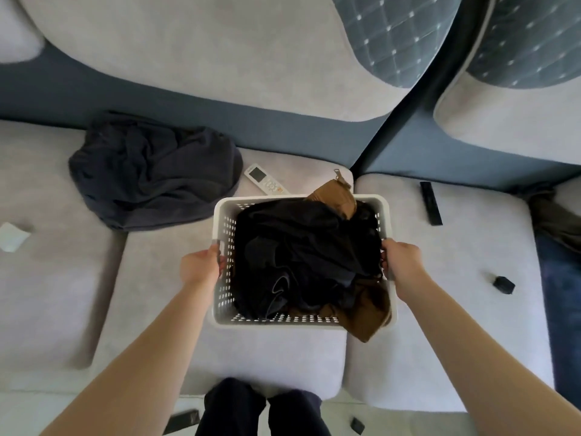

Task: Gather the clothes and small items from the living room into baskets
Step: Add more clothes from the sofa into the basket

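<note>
View from my head camera, looking down at a grey sofa (267,350). I hold a white perforated basket (224,280) over the middle seat cushion, one hand on each short side. My left hand (201,265) grips the left rim, fingers (221,262) curled over the edge and into the basket. My right hand (401,261) grips the right rim the same way, its fingers curled round the edge. Whether the basket rests on the cushion or hangs just above it, I cannot tell.

Inside the basket: a heap of black clothes (301,247) filling most of it, and a brown garment (367,313) spilling over the near right corner. A second brown piece with a zip (334,196) sticks up at the far right corner.

On the seat to the left of the basket lies a crumpled dark navy garment (151,171), well apart from my hands. Just behind the basket's far rim lies a white remote control (265,179). On the right cushion: a black remote (430,202) near the backrest and a small black object (503,284) nearer me. A white slip of paper (12,236) lies at the far left. An olive-coloured cloth (553,218) lies at the right edge. Two patterned blue cushions (399,36) lean on the backrest.
</note>
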The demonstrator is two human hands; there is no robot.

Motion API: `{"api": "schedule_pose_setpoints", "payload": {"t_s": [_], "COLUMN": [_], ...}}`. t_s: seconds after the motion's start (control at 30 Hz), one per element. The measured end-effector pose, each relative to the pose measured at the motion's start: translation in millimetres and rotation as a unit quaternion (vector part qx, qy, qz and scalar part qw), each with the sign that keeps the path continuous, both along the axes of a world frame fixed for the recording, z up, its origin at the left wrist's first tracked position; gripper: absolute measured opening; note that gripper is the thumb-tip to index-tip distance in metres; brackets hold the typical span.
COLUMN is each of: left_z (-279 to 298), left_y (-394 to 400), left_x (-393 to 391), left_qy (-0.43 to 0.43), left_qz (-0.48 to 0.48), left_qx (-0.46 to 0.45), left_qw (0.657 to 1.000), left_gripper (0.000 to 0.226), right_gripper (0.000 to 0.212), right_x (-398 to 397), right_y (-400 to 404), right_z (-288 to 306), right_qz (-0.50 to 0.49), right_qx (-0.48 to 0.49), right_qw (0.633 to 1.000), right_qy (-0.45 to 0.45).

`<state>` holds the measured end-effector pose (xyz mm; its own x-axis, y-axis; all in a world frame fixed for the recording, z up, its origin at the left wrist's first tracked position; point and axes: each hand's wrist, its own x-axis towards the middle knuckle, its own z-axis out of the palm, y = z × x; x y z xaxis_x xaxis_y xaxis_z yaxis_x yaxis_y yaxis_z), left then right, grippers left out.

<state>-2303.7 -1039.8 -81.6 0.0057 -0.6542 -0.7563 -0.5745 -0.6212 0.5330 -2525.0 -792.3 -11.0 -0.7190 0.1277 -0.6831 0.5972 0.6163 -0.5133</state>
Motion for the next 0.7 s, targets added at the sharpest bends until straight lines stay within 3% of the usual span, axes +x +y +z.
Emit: {"api": "schedule_pose_setpoints", "payload": {"t_s": [0.27,0.47,0.7], "left_z": [-18,-12,-10], "left_y": [-19,-31,-29], "left_x": [17,27,31], "left_qy": [-0.059,-0.052,-0.044], "left_qz": [-0.031,-0.006,-0.063], "left_qx": [-0.047,-0.065,-0.077], "left_qw": [0.997,0.997,0.994], "left_gripper": [0.044,0.041,0.036], "right_gripper": [0.021,0.02,0.025], "right_x": [12,22,16], "right_y": [-16,-29,-28], "right_z": [-49,-66,-71], "right_qz": [-0.023,-0.014,0.03], "right_qx": [-0.004,-0.023,0.017], "right_qw": [0.999,0.997,0.997], "right_qy": [-0.034,-0.066,-0.071]}}
